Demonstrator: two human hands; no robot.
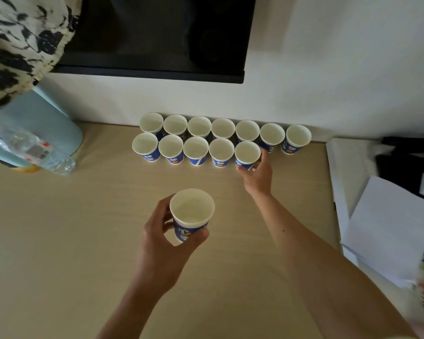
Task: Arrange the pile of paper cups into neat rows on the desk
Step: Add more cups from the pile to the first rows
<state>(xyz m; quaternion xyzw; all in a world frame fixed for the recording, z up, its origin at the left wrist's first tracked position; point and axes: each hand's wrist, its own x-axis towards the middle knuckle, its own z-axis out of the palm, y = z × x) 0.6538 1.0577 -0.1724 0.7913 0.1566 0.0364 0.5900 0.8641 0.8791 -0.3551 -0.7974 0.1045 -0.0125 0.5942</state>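
Head view. The light wood desk (83, 228) stands against a white wall. Along the wall is a back row (223, 128) of seven paper cups, upright, mouths up, rims nearly touching. Just in front of it is a front row (195, 148) of five, same orientation, starting at the left end.

The right hand (257, 177) reaches forward, and its fingers curl round the lower wall of the fifth cup (247, 152), the rightmost in the front row. That cup stands in line with its neighbours.

The left hand (162, 238) grips one more paper cup (191, 211), thumb and fingers wrapped round its blue printed side. It is upright, over the middle of the desk and well apart from the rows. Whether its base touches the desk, I cannot tell.

At the right edge lie white papers (389, 228). At the left, a clear plastic bottle (34, 148) lies on its side. A dark screen (157, 33) is above the rows.
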